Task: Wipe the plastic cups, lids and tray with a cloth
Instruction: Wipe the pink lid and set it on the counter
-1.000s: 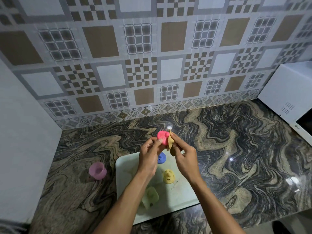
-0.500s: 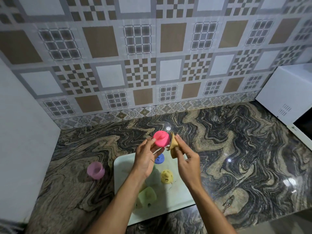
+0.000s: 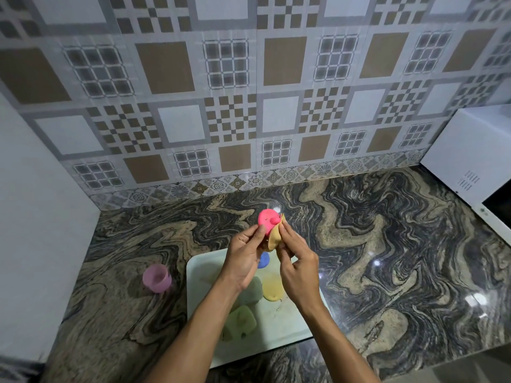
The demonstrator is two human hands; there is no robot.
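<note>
My left hand (image 3: 244, 257) holds a bright pink lid (image 3: 267, 223) up above the far end of the pale tray (image 3: 279, 324). My right hand (image 3: 297, 261) presses a folded tan cloth (image 3: 274, 238) against the lid's right side. On the tray lie a blue lid (image 3: 264, 260), a yellow lid (image 3: 273, 288) and a light green lid (image 3: 240, 323), partly hidden by my forearms. A lilac plastic cup (image 3: 156, 277) stands on the counter left of the tray.
The marbled stone counter (image 3: 387, 258) runs back to a patterned tiled wall (image 3: 249, 92). A white microwave (image 3: 478, 164) fills the right rear corner. A plain white side wall (image 3: 36, 217) bounds the left.
The cloth, held apart from the pink lid half a second ago, is now pressed against it again. Both hands have come closer together.
</note>
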